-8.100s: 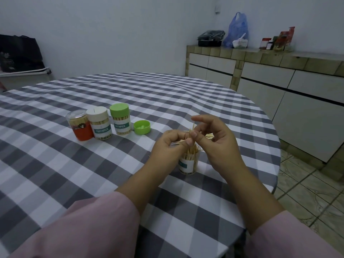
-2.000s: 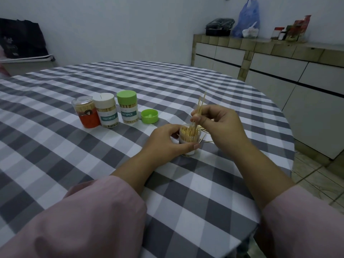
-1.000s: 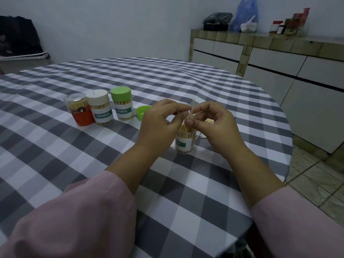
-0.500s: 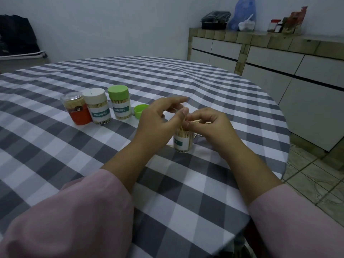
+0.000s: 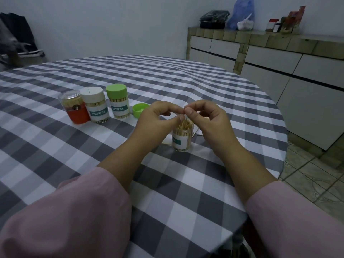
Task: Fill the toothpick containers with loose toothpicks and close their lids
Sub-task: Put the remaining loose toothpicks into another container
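right hand fingertips pinch a toothpick upright over the open container | left hand curled, fingertips meeting the same toothpick | open container stands lidless, packed with toothpicks, between both hands | green lid upturned behind left hand | three closed containers in a row, left | checked tablecloth

Blue bag on tiled counter
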